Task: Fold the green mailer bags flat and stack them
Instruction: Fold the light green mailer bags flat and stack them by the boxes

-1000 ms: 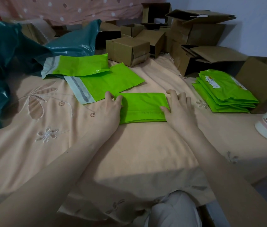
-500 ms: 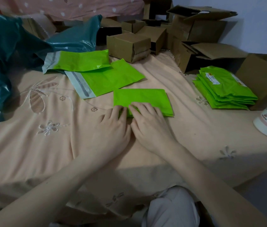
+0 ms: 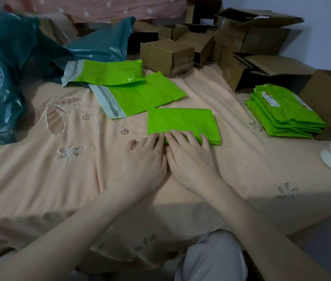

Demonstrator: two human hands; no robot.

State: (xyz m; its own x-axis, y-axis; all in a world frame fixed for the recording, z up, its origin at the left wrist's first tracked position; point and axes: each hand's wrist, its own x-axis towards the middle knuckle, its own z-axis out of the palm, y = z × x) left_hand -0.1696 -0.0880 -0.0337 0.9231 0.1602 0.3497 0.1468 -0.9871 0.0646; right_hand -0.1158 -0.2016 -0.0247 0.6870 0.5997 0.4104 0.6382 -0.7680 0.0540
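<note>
Folded mailer between flat mailers and stack

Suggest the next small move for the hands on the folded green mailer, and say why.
Probably lift the folded mailer and carry it to the stack of folded mailers on the right. It already lies flat, with both the left hand and the right hand pressing its near edge, so the crease looks finished.

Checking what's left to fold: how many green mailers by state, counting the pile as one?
Folded mailer under both hands: 1
Unfolded mailers: 2, and
Finished stack: 1
Total: 4
</note>
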